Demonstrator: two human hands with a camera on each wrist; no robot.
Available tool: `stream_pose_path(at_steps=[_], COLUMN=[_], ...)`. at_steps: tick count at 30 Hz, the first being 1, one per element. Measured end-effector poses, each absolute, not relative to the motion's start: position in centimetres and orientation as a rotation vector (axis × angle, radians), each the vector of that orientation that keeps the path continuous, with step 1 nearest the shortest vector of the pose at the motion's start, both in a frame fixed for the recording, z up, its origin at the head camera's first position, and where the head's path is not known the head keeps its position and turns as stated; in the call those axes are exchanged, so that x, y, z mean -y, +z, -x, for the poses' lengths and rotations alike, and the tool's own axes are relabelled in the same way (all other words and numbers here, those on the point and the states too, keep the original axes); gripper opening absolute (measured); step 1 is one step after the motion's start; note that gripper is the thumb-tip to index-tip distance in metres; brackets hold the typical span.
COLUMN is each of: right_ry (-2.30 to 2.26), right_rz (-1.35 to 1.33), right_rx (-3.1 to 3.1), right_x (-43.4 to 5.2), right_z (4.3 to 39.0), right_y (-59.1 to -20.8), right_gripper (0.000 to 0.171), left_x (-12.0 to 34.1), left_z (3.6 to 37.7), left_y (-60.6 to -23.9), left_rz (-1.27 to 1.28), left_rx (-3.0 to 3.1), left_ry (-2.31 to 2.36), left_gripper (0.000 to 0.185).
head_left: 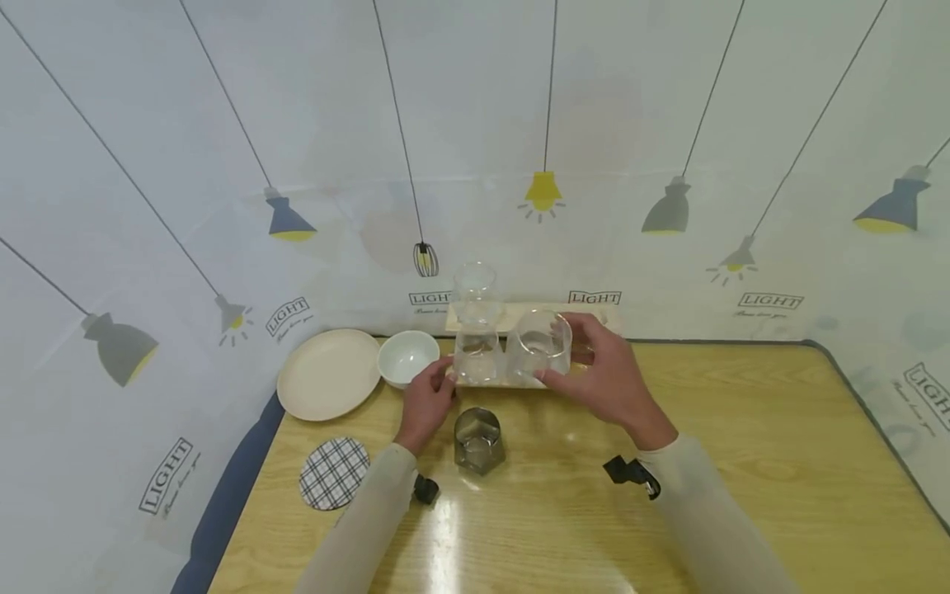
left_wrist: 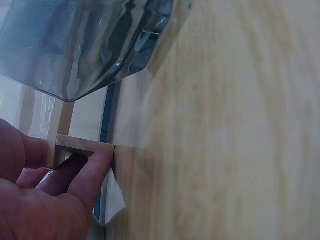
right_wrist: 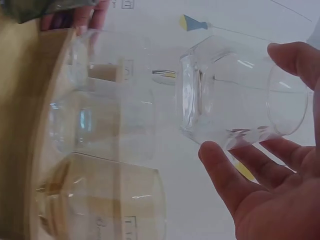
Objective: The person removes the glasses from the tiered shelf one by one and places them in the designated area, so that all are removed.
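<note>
My right hand holds a clear glass tumbler at the wooden rack, thumb on one side and fingers on the other. The tumbler has an angular base. My left hand pinches the left end of the wooden rack between thumb and fingers. More clear tumblers stand along the rack in the right wrist view, the nearest one with a faint amber look. In front of the rack, a smoky grey tumbler stands on the table.
A cream plate and a white bowl stand at the table's back left. Nearer the front lies a round checked coaster. Behind the rack rises a wall covering printed with lamps.
</note>
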State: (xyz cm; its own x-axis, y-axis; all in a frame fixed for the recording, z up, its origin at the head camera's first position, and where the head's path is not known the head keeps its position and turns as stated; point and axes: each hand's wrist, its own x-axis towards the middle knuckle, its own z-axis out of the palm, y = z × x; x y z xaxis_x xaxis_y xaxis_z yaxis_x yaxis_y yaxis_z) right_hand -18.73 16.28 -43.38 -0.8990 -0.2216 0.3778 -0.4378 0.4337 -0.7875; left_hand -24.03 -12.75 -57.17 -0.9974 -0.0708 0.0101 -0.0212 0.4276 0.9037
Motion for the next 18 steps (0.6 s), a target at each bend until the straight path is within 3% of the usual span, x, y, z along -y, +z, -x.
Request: stream_pose_path(at_steps=[18], right_ry=[1.531], right_rz=[-0.561], right_rx=[2.637], right_x=[-16.3], right_z=[14.6], right_y=[-49.8], right_gripper=[0.071], left_x=[12.8], left_z=[24.1], left_y=[-57.2], left_rz=[-0.098], left_rx=[2.576], left_ry=[-1.731], left_gripper=[0.036])
